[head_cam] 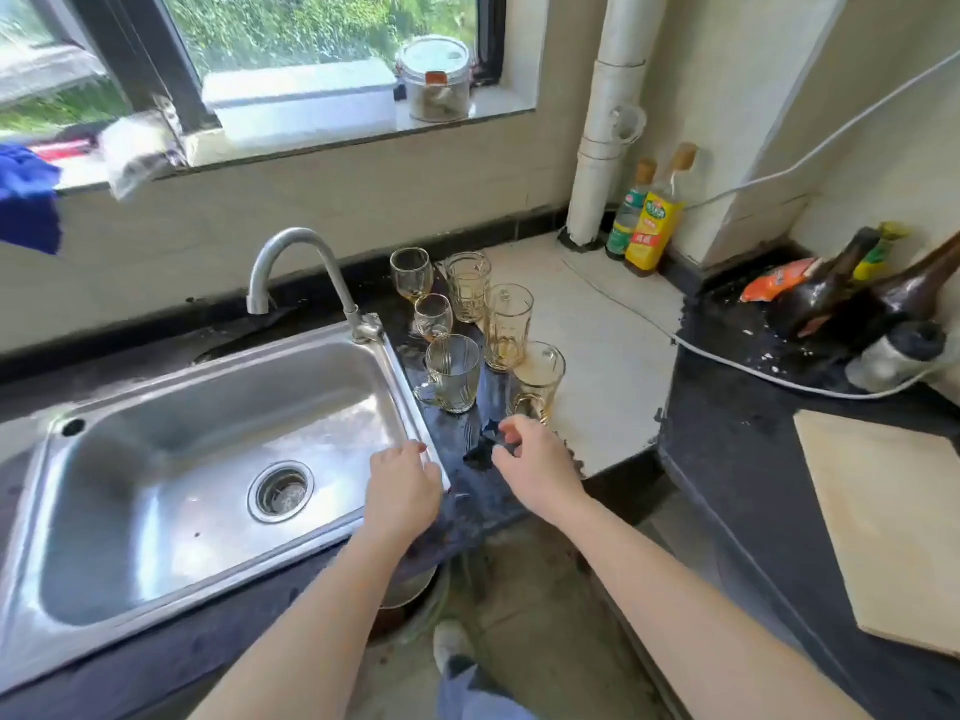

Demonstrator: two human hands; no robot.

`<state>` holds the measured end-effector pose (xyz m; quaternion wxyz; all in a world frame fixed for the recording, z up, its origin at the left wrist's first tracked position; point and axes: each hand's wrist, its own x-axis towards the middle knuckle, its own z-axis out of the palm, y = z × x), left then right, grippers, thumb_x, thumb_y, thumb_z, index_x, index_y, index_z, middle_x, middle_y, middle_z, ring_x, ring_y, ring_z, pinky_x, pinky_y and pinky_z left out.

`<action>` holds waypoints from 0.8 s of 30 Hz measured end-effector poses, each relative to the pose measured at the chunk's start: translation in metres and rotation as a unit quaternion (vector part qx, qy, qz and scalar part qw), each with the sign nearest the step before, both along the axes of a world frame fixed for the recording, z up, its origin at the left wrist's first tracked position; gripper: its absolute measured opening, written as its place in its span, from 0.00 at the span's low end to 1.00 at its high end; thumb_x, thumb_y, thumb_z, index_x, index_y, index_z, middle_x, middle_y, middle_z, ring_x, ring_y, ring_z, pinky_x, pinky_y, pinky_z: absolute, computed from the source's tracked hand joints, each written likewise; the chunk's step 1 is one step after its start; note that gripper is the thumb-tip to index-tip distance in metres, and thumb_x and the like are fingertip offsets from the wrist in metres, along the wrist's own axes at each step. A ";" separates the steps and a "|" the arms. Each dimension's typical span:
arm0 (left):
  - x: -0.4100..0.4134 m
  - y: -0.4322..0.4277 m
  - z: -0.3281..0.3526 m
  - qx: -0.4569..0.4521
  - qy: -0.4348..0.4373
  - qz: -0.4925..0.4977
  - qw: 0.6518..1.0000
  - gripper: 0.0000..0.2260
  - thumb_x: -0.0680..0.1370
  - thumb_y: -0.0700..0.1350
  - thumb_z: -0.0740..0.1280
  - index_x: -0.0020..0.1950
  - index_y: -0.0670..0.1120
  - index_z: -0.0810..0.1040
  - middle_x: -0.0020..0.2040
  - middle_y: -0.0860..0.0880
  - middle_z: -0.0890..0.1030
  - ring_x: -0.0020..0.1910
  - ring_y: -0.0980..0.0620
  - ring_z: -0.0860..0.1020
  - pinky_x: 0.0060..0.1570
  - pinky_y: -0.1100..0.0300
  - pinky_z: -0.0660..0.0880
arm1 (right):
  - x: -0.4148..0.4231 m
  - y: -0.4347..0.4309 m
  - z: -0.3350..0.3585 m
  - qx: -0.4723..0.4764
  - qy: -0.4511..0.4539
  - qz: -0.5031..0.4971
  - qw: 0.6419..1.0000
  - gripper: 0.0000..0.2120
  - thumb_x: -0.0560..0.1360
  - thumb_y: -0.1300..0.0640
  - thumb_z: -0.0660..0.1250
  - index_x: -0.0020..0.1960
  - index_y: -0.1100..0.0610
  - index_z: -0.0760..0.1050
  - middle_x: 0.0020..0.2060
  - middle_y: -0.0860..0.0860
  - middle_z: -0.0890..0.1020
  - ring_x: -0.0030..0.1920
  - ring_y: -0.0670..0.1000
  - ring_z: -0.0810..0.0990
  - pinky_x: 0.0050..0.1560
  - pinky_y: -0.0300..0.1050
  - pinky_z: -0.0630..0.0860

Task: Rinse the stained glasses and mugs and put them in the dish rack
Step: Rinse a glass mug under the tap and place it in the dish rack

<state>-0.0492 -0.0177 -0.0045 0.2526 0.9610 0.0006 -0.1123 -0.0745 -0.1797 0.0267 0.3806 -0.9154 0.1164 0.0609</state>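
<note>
Several stained glasses and mugs stand in a cluster on the dark counter right of the steel sink (104, 517). Nearest me are a clear handled mug (451, 374) and an amber-tinted handled mug (537, 379). Behind them stand a tall tumbler (507, 327), a ribbed mug (467, 285) and two small stemmed glasses (411, 272) (433, 317). My left hand (402, 491) rests on the sink's right rim, holding nothing. My right hand (535, 459) hovers just below the amber mug's handle, fingers loosely curled and empty. No dish rack is in view.
The curved faucet (291, 267) stands at the sink's back right corner. Oil bottles (647, 220) stand by a white pipe in the corner. Dark bottles (852, 293) and a white cable (727, 363) lie at right, with a wooden board (893, 527) on the right counter.
</note>
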 end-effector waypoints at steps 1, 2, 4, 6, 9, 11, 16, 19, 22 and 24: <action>0.013 0.005 -0.001 0.000 0.009 0.007 1.000 0.18 0.80 0.44 0.56 0.69 0.42 0.70 0.67 0.40 0.74 0.68 0.41 0.66 0.66 0.51 0.63 | 0.016 0.007 0.002 -0.001 0.001 0.004 1.000 0.17 0.78 0.53 0.62 0.66 0.54 0.70 0.60 0.50 0.76 0.57 0.52 0.76 0.55 0.45 0.72; 0.025 0.010 -0.003 0.000 0.015 0.010 1.000 0.18 0.81 0.44 0.56 0.69 0.42 0.70 0.67 0.40 0.74 0.68 0.40 0.66 0.67 0.51 0.62 | 0.032 0.014 0.004 -0.002 0.006 0.006 1.000 0.18 0.79 0.52 0.61 0.67 0.54 0.70 0.60 0.51 0.76 0.57 0.53 0.76 0.55 0.46 0.72; 0.050 0.017 -0.004 -0.005 0.039 0.010 0.999 0.19 0.81 0.46 0.55 0.72 0.43 0.66 0.68 0.41 0.73 0.70 0.40 0.64 0.68 0.50 0.59 | 0.061 0.025 0.004 -0.004 0.025 -0.001 1.000 0.19 0.79 0.51 0.59 0.68 0.56 0.69 0.58 0.53 0.78 0.57 0.55 0.76 0.55 0.47 0.72; 0.069 0.018 -0.002 -0.044 0.072 0.013 0.996 0.22 0.82 0.49 0.54 0.76 0.46 0.59 0.69 0.41 0.72 0.73 0.39 0.58 0.68 0.48 0.59 | 0.085 0.035 0.004 0.001 0.051 -0.040 0.998 0.19 0.80 0.48 0.57 0.63 0.60 0.72 0.56 0.56 0.79 0.57 0.58 0.77 0.55 0.49 0.73; 0.090 0.019 0.000 -0.112 0.104 0.014 0.988 0.23 0.83 0.51 0.54 0.78 0.49 0.56 0.69 0.40 0.70 0.75 0.40 0.53 0.69 0.46 0.59 | 0.114 0.043 -0.001 0.041 0.090 -0.101 0.990 0.23 0.81 0.46 0.54 0.58 0.65 0.75 0.55 0.60 0.79 0.58 0.61 0.76 0.57 0.50 0.72; 0.104 0.019 -0.005 -0.129 0.113 0.009 0.985 0.20 0.83 0.50 0.54 0.75 0.49 0.62 0.70 0.41 0.71 0.74 0.41 0.54 0.70 0.47 0.58 | 0.128 0.046 -0.006 0.059 0.106 -0.138 0.983 0.23 0.80 0.47 0.54 0.55 0.66 0.75 0.53 0.61 0.80 0.55 0.62 0.78 0.56 0.52 0.74; 0.118 0.022 -0.011 -0.134 0.099 -0.066 0.984 0.14 0.83 0.48 0.55 0.61 0.46 0.76 0.60 0.46 0.78 0.62 0.46 0.69 0.63 0.54 0.58 | 0.150 0.048 -0.024 0.075 0.118 -0.206 0.969 0.15 0.76 0.54 0.55 0.48 0.64 0.74 0.46 0.62 0.82 0.46 0.63 0.81 0.49 0.60 0.79; 0.118 0.035 -0.006 -0.202 0.118 -0.081 0.969 0.13 0.83 0.48 0.56 0.59 0.44 0.76 0.57 0.48 0.77 0.57 0.50 0.70 0.64 0.53 0.64 | 0.150 0.056 -0.012 0.060 0.125 -0.229 0.963 0.14 0.77 0.55 0.56 0.47 0.64 0.75 0.42 0.59 0.82 0.37 0.59 0.81 0.34 0.44 0.80; 0.113 0.058 0.009 -0.294 0.163 -0.074 0.939 0.12 0.83 0.50 0.57 0.58 0.46 0.75 0.56 0.51 0.76 0.57 0.52 0.72 0.56 0.57 0.68 | 0.146 0.068 0.001 0.080 0.128 -0.207 0.967 0.15 0.79 0.57 0.56 0.46 0.66 0.76 0.34 0.57 0.81 0.27 0.50 0.77 0.18 0.32 0.67; 0.114 0.084 0.016 -0.339 0.175 -0.053 0.923 0.11 0.82 0.53 0.58 0.54 0.49 0.76 0.55 0.52 0.79 0.56 0.53 0.75 0.53 0.60 0.69 | 0.150 0.089 0.008 0.113 0.116 -0.189 0.968 0.15 0.79 0.57 0.57 0.44 0.67 0.77 0.31 0.56 0.81 0.24 0.49 0.76 0.20 0.35 0.71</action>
